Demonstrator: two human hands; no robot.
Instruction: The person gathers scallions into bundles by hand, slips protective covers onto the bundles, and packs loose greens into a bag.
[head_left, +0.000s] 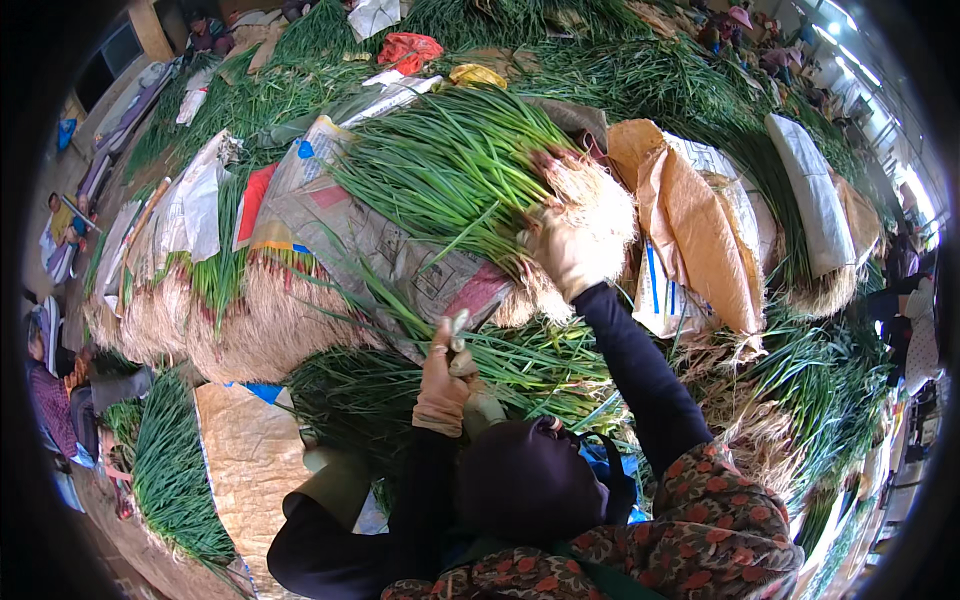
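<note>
A large pile of spring onions (450, 157) lies before me, green leaves toward the left and pale, stringy roots (589, 191) toward the right. My right hand (570, 251), in a pale glove, reaches into the root end and grips onions at their bases; the pile partly hides its fingers. Lower down, my gloved left hand (442, 382) is closed with its fingertips upward. Long green leaves (397, 307) run into it from the upper left; its grip is partly hidden. Printed woven sacks (420, 262) lie under the pile.
Sack-covered onion bundles (270, 330) line the left, roots facing me. A folded orange-brown sack (667, 202) lies right of the pile. Loose onions (555, 360) spread below my hands. A tan sack (251, 457) lies lower left. A person (64, 405) sits at the left edge.
</note>
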